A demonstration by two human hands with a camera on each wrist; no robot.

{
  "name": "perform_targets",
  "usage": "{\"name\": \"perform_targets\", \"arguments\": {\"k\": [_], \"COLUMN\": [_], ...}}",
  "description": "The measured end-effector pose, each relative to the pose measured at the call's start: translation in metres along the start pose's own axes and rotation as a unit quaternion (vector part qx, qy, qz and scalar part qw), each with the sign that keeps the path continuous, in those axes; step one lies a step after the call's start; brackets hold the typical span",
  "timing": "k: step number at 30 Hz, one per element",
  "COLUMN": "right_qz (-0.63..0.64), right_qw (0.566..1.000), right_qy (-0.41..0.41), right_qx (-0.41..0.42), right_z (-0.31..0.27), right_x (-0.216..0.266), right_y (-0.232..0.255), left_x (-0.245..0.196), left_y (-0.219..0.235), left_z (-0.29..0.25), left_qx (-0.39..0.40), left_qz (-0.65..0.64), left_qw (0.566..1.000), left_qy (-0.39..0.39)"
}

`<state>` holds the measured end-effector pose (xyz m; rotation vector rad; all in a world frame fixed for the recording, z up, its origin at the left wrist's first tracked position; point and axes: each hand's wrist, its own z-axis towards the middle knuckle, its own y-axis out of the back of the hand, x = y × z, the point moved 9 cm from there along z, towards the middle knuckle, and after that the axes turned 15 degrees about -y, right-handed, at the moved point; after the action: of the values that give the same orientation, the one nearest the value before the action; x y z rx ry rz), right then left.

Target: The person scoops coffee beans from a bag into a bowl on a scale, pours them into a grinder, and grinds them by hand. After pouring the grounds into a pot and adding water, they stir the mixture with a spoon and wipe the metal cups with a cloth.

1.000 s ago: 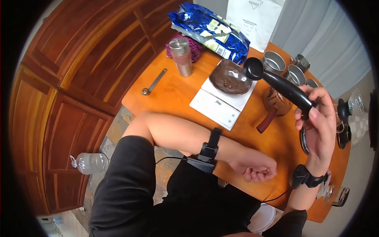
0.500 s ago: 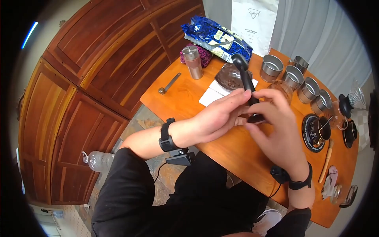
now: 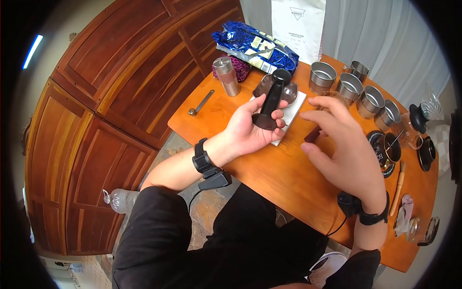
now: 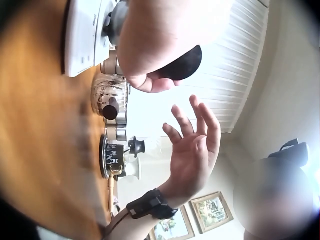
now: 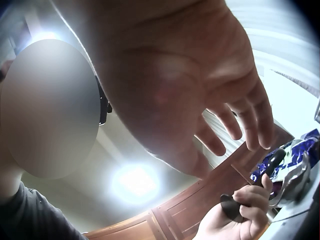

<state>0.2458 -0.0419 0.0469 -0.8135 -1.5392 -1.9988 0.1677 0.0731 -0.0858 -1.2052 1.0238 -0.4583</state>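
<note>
My left hand (image 3: 243,130) grips a black coffee scoop (image 3: 272,101) by its handle, fingers and thumb curled around it. The round end points away, and the flared flat end sits by the palm. Behind it, partly covered, a dark brown bowl (image 3: 290,93) stands on a white scale (image 3: 292,116). To the right, apart from the scoop, my right hand (image 3: 344,156) hovers over the table with fingers spread and nothing in them. Its palm faces the left hand in the left wrist view. A small pot's dark red handle (image 3: 314,134) shows between the hands.
A grinder (image 3: 226,77) and a metal measuring spoon (image 3: 202,102) are at the left of the table (image 3: 260,166). Blue (image 3: 260,48) and white bags (image 3: 298,26) stand at the back. Several metal cups (image 3: 350,86) line the right, near a brush (image 3: 398,188).
The coffee scoop has passed from my right hand into my left. My left hand has risen from the table's front edge and moved over near the scale; the right hand has let go.
</note>
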Motion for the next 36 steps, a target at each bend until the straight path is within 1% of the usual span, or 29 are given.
{"name": "perform_targets", "arguments": {"k": [2, 4, 5, 6, 7, 8, 10, 11, 13, 16, 17, 20, 23, 24, 27, 30, 33, 36], "right_qz": [0.013, 0.022, 0.025, 0.028, 0.024, 0.022, 0.023, 0.023, 0.019, 0.028, 0.03, 0.03, 0.032, 0.036, 0.041, 0.029, 0.018, 0.004], "right_qw": [1.0, 0.999, 0.999, 0.998, 0.998, 0.998, 0.997, 0.997, 0.996, 0.996, 0.996, 0.998, 0.997, 0.998, 0.998, 0.999, 0.999, 0.999], "right_qy": [0.005, 0.005, 0.005, 0.005, 0.005, 0.005, 0.005, 0.005, 0.005, 0.01, 0.012, 0.014, 0.044, 0.041, 0.039, 0.045, 0.037, 0.04], "right_qx": [-0.018, -0.035, -0.041, -0.048, -0.058, -0.065, -0.076, -0.079, -0.088, -0.087, -0.081, -0.059, -0.046, -0.034, -0.006, 0.009, 0.025, 0.027], "right_z": [0.0, -0.001, -0.002, -0.002, -0.003, -0.003, -0.003, -0.003, -0.002, 0.0, 0.001, 0.002, 0.002, 0.001, -0.001, -0.001, -0.002, -0.003], "right_x": [0.0, 0.001, 0.001, 0.001, 0.001, 0.001, 0.001, 0.001, 0.002, 0.002, 0.002, 0.001, 0.009, 0.009, 0.01, 0.011, 0.011, 0.011], "right_y": [0.007, 0.015, 0.019, 0.022, 0.027, 0.03, 0.036, 0.037, 0.039, 0.037, 0.034, 0.026, 0.024, 0.023, 0.021, 0.019, 0.018, 0.016], "left_x": [-0.007, -0.019, -0.027, -0.04, -0.06, -0.081, -0.118, -0.131, -0.152, -0.152, -0.149, -0.138, -0.133, -0.131, -0.129, -0.127, -0.127, -0.126], "left_y": [-0.002, 0.002, 0.004, 0.005, 0.003, 0.001, -0.002, -0.001, 0.002, 0.016, 0.023, 0.032, 0.042, 0.045, 0.054, 0.046, 0.041, 0.04], "left_z": [-0.005, -0.011, -0.016, -0.022, -0.028, -0.035, -0.056, -0.065, -0.083, -0.092, -0.093, -0.09, -0.078, -0.074, -0.062, -0.053, -0.044, -0.037], "left_qx": [0.015, 0.005, -0.001, -0.011, 0.0, 0.011, -0.017, -0.044, -0.097, -0.05, -0.054, -0.044, -0.028, -0.023, -0.022, -0.012, -0.025, -0.024], "left_qz": [0.051, 0.143, 0.188, 0.262, 0.396, 0.52, 0.667, 0.739, 0.856, 0.962, 0.961, 0.966, 0.973, 0.975, 0.977, 0.972, 0.968, 0.969], "left_qw": [0.998, 0.989, 0.982, 0.964, 0.916, 0.848, 0.728, 0.653, 0.481, 0.243, 0.256, 0.248, 0.224, 0.216, 0.21, 0.231, 0.246, 0.246], "left_qy": [-0.017, -0.023, -0.024, -0.038, -0.068, -0.096, -0.158, -0.161, -0.16, -0.11, -0.089, -0.054, -0.039, -0.036, -0.012, -0.038, -0.036, -0.026]}}
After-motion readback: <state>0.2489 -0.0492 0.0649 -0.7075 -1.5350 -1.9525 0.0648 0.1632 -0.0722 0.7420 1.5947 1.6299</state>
